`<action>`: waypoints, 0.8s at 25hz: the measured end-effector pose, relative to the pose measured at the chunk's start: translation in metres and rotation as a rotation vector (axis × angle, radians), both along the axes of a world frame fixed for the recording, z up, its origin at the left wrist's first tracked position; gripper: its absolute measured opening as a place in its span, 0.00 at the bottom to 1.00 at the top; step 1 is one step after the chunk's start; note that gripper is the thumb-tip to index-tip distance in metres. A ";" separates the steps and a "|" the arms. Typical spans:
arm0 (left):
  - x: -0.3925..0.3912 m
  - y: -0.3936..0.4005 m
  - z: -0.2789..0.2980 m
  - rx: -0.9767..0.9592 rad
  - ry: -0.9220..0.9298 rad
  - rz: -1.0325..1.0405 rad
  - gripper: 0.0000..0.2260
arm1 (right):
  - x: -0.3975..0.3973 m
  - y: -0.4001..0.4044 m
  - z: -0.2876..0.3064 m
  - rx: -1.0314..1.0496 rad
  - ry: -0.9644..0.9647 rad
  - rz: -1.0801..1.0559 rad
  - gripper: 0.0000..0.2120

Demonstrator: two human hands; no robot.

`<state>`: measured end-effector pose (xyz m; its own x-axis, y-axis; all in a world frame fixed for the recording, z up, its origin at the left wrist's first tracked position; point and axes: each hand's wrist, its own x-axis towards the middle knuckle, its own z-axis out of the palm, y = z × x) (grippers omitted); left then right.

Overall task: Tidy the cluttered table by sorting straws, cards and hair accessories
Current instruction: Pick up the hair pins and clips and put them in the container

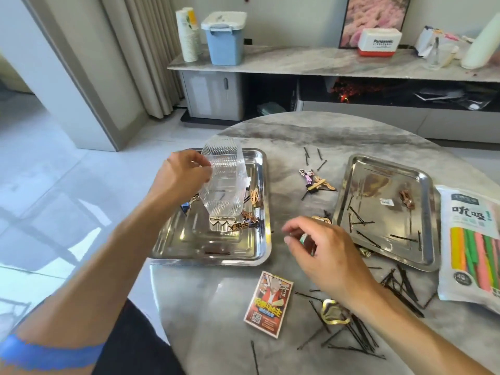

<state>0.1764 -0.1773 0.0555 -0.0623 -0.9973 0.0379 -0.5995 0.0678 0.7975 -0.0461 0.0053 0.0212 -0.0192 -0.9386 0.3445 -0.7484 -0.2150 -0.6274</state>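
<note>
While the left hand [180, 174] grips the tilted clear box [223, 182], the right hand's [324, 253] fingers [290, 239] pinch a small clip, the left tray [259, 201] lying just left.

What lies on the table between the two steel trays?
In the head view, between the left tray and right tray: decorative hair clips, black bobby pins and the right hand.

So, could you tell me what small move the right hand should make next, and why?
Probably carry the small clip pinched in the right hand left and drop it into the clear ribbed container, which the left hand holds tilted over the left tray. Decorated clips already lie there, so that seems to be their place.
</note>
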 end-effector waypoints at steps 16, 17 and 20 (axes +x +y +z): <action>0.087 -0.025 -0.096 0.241 -0.045 0.204 0.08 | 0.032 -0.133 0.022 0.097 0.335 -0.035 0.07; 0.084 -0.026 -0.094 0.208 -0.041 0.204 0.07 | 0.021 -0.129 0.031 0.078 0.344 -0.053 0.07; 0.074 -0.028 -0.092 0.144 -0.061 0.175 0.07 | 0.003 -0.119 0.040 0.129 0.248 -0.089 0.07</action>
